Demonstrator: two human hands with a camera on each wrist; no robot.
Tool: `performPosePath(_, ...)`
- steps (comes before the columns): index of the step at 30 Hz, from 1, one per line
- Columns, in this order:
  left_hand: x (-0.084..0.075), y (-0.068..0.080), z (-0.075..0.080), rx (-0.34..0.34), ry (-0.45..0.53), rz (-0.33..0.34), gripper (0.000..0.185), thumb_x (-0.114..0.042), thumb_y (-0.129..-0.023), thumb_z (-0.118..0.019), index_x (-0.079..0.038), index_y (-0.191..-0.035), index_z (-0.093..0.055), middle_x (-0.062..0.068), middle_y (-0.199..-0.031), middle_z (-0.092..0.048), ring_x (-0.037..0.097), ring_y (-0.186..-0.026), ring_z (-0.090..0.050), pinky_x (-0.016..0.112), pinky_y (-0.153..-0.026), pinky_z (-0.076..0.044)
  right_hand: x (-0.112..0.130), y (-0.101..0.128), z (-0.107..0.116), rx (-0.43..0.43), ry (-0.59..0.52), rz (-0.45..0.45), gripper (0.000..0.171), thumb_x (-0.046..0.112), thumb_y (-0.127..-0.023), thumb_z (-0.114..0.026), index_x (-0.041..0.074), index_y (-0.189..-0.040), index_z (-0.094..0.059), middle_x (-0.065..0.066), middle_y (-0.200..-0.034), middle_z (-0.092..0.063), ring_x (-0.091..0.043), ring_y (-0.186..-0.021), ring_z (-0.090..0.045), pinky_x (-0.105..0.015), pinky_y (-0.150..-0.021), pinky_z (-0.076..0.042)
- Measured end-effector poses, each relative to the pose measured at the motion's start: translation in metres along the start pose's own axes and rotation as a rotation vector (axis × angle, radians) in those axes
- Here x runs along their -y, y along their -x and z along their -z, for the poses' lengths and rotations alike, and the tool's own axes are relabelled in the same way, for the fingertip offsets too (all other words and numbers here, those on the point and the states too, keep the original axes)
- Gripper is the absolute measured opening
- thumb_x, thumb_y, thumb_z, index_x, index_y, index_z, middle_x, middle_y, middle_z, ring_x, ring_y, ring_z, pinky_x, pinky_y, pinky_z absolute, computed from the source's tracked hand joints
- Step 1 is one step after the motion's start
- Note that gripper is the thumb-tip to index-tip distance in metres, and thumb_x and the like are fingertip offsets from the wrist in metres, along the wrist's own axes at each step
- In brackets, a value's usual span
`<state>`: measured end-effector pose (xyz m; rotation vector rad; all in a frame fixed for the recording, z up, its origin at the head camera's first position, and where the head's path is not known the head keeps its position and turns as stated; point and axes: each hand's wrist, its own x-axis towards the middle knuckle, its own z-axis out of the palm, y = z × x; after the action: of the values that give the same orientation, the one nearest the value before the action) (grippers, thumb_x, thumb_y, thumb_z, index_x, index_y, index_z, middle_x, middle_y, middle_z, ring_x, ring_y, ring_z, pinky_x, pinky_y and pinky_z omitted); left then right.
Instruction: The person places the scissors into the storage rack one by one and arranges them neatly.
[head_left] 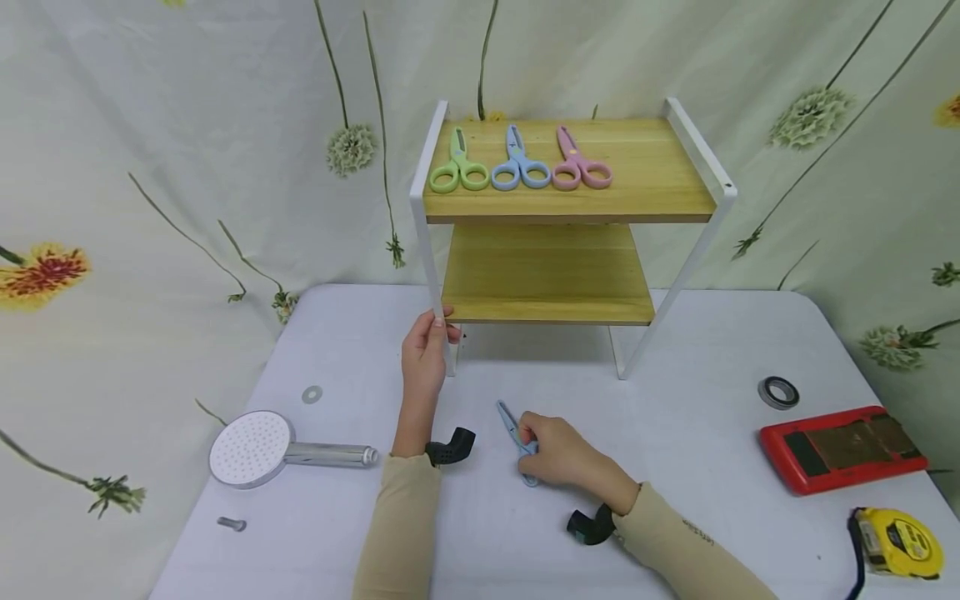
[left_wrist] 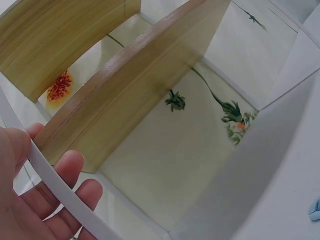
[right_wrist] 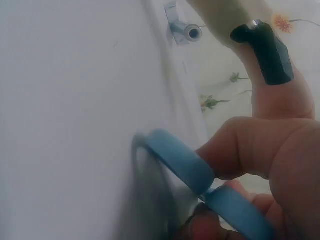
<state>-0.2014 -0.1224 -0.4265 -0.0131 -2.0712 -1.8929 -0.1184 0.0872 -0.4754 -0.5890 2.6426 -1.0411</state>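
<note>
My left hand (head_left: 424, 357) grips the white side frame (left_wrist: 60, 192) of a two-tier wooden shelf, close to the front corner of its lower board (head_left: 547, 271). In the left wrist view, thumb and fingers lie on either side of that strip. With my right hand (head_left: 561, 450) I pinch a pair of light-blue scissors (head_left: 511, 423) by the handle loops, blades pointing away toward the shelf. Close over the white table, the blue loops (right_wrist: 182, 162) fill the right wrist view. On the top board (head_left: 652, 171) lie green scissors (head_left: 459, 162), blue scissors (head_left: 517, 162) and pink scissors (head_left: 576, 162) in a row.
Left on the table are a shower head (head_left: 251, 450), a flat washer (head_left: 312, 394) and a bolt (head_left: 232, 523). To the right lie a roll of black tape (head_left: 767, 395), a red multimeter-like case (head_left: 783, 458) and a yellow tape measure (head_left: 903, 542). Flowered cloth hangs behind.
</note>
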Motion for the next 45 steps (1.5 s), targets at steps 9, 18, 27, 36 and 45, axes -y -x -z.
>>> performPosePath(9, -0.001, -0.002, 0.001, 0.003, 0.018, 0.029, 0.032, -0.013, -0.109, -0.043, 0.001, -0.129, -0.063, 0.014, -0.091, -0.065, 0.010, -0.086, -0.061, 0.026, -0.089, -0.049, -0.009, 0.001, 0.023, 0.121, -0.243, 0.008, 0.020, 0.002, -0.078, -0.065, 0.008, -0.095, -0.071, -0.004, -0.080, -0.066, -0.008, -0.054, -0.049, -0.023, -0.054, -0.042)
performPosePath(18, 0.002, 0.001, 0.001, -0.010, 0.022, -0.013, 0.030, -0.014, -0.109, -0.045, 0.002, -0.123, -0.065, 0.003, -0.084, -0.064, 0.007, -0.083, -0.061, 0.028, -0.088, -0.049, 0.000, 0.005, 0.073, 0.150, -0.413, 0.186, 0.026, 0.002, -0.089, -0.068, -0.008, -0.113, -0.071, 0.000, -0.063, -0.057, -0.004, -0.055, -0.049, -0.020, -0.053, -0.041)
performPosePath(27, 0.003, 0.001, 0.002, -0.004, 0.018, -0.008, 0.030, -0.015, -0.109, -0.044, 0.002, -0.124, -0.065, 0.001, -0.085, -0.064, 0.006, -0.084, -0.061, 0.026, -0.087, -0.049, 0.051, 0.027, 0.189, 0.119, -0.277, 0.563, 0.042, -0.002, -0.085, -0.076, 0.005, -0.126, -0.069, 0.003, -0.087, -0.062, -0.013, -0.079, -0.053, -0.027, -0.068, -0.044)
performPosePath(36, 0.002, -0.001, 0.002, -0.007, 0.029, 0.001, 0.030, -0.014, -0.109, -0.044, 0.001, -0.124, -0.065, -0.001, -0.084, -0.064, 0.007, -0.083, -0.062, 0.024, -0.084, -0.050, 0.094, 0.024, 0.259, -0.023, -0.166, 0.701, 0.046, -0.001, -0.084, -0.079, 0.015, -0.127, -0.071, 0.008, -0.087, -0.067, -0.011, -0.078, -0.054, -0.025, -0.064, -0.042)
performPosePath(45, 0.001, 0.000, -0.001, 0.000, 0.025, -0.005, 0.030, -0.013, -0.109, -0.044, 0.002, -0.125, -0.064, -0.002, -0.083, -0.064, 0.007, -0.084, -0.061, 0.022, -0.084, -0.049, 0.115, -0.001, 0.327, -0.270, 0.261, 0.299, 0.045, 0.015, -0.093, -0.074, 0.006, -0.136, -0.064, -0.005, -0.092, -0.063, -0.013, -0.077, -0.049, -0.021, -0.059, -0.036)
